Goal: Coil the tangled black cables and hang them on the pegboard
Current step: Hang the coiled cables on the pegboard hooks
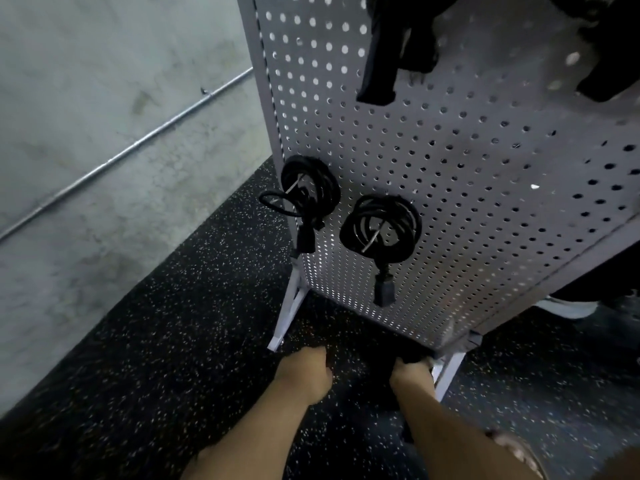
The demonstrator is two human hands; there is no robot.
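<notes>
Nearest, I log both hands low and apart: left hand (305, 372) curled, contents unclear; right hand (412, 370) gripping a blurred dark bundle (379, 382) on the floor (166, 341). Farther, pegboard (467, 174): left coiled cable (310, 188), right coiled cable (381, 227), both hung.

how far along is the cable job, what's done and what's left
Done: two coiled black cables, the left coil and the right coil, hang low on the pegboard. In hand: the left grip and right grip reach to the dark floor under the board; blur hides what they hold. Left: any cable down there needs coiling and hanging; none shows clearly.
</notes>
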